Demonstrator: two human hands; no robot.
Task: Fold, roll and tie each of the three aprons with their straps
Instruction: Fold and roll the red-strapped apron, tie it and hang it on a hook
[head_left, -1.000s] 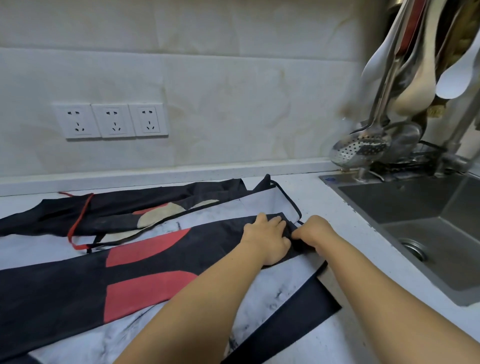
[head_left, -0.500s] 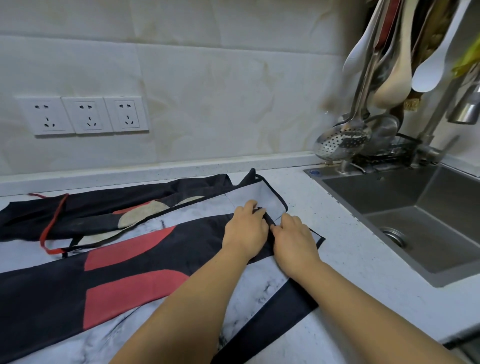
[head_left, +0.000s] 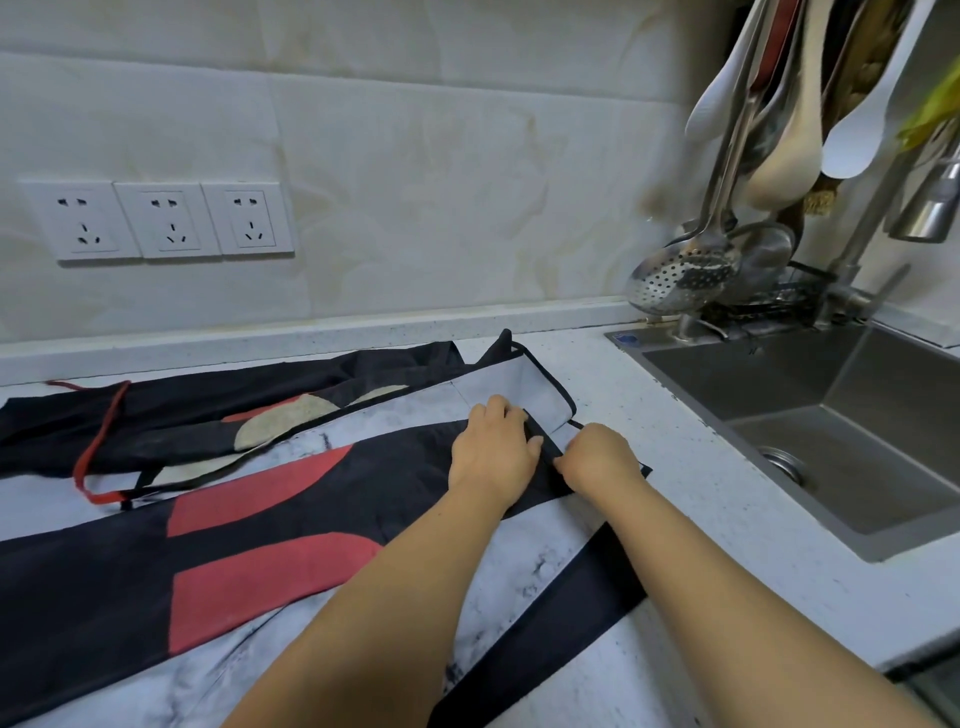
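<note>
A black apron with red patches (head_left: 270, 551) lies folded into a long strip across the counter. Beneath it is a white marbled apron with black trim (head_left: 519, 382). Behind both lies a third, black apron with beige and red patches (head_left: 218, 421) and a red strap (head_left: 98, 441). My left hand (head_left: 493, 452) and my right hand (head_left: 597, 457) sit side by side at the strip's right end. Both have curled fingers and grip the end edge of the black and red apron. My fingertips are hidden under the knuckles.
A steel sink (head_left: 831, 441) is sunk into the white counter (head_left: 701, 519) just right of my hands. Ladles and spoons (head_left: 769, 156) hang above its back corner, over a skimmer (head_left: 680, 275). Three wall sockets (head_left: 161, 221) are at the back left. The counter's front edge is near right.
My right hand has moved left from the apron's side onto its end, close beside my left hand. The left hand has stayed on the end. The view has shifted slightly right.
</note>
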